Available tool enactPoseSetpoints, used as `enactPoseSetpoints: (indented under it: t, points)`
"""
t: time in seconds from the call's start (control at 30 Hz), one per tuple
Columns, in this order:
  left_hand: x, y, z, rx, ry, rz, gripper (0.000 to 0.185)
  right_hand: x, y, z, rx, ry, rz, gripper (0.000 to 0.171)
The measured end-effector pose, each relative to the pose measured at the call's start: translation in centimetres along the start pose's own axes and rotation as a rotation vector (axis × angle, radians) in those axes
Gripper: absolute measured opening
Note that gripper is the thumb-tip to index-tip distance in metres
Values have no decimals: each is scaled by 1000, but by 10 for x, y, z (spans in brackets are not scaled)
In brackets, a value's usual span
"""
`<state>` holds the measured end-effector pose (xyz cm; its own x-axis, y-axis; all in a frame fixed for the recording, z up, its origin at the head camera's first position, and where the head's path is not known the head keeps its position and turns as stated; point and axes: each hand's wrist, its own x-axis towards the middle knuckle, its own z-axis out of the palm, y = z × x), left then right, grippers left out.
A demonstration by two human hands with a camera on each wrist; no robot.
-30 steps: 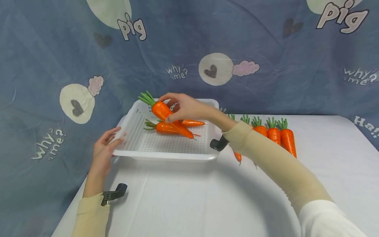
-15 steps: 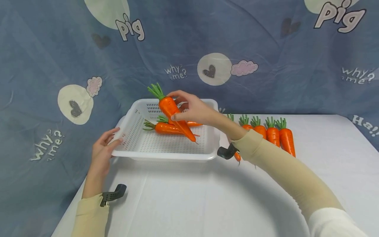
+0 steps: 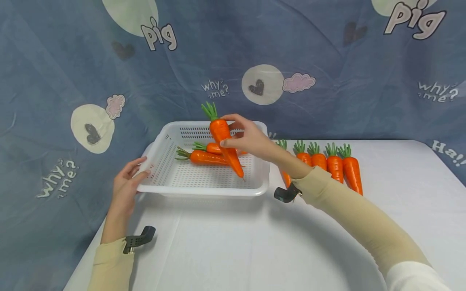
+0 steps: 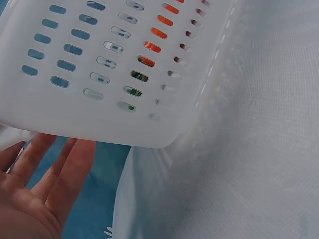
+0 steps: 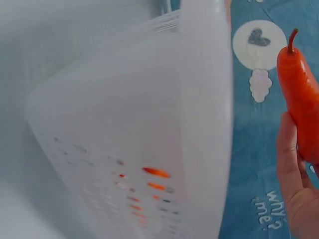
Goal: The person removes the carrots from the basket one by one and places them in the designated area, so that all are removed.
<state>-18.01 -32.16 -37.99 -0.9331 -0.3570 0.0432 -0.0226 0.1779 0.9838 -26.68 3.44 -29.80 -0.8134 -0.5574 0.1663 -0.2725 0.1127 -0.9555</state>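
My right hand [image 3: 244, 139] grips an orange carrot [image 3: 225, 140] with a green top, held nearly upright over the white perforated basket [image 3: 162, 157], tip pointing down. In the right wrist view the same carrot [image 5: 301, 94] shows beside my fingers [image 5: 291, 164]. Two more carrots [image 3: 204, 157] lie on the basket floor. My left hand [image 3: 127, 178] rests with straight fingers against the basket's left front corner; in the left wrist view the palm [image 4: 35, 194] sits just under the basket wall [image 4: 99, 74].
A row of several carrots [image 3: 327, 163] lies on the white tablecloth [image 3: 255, 242] right of the basket. A blue printed curtain [image 3: 327, 60] hangs behind the table. Black wrist mounts [image 3: 140, 238] show on both sleeves.
My right hand has swung the carrot from slanted to nearly upright and carried it rightward over the basket. The left hand has stayed on the basket corner.
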Motion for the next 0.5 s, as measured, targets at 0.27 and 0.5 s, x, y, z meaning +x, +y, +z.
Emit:
enactPoseSetpoints:
  t: [0.27,0.5]
  points:
    - [0,0,1,-4,0,11,45,-13,2,-6,30,37,4,64]
    - [0,-1,1,-25,-6,12,44,-26,7,-9,15,46,-6,67]
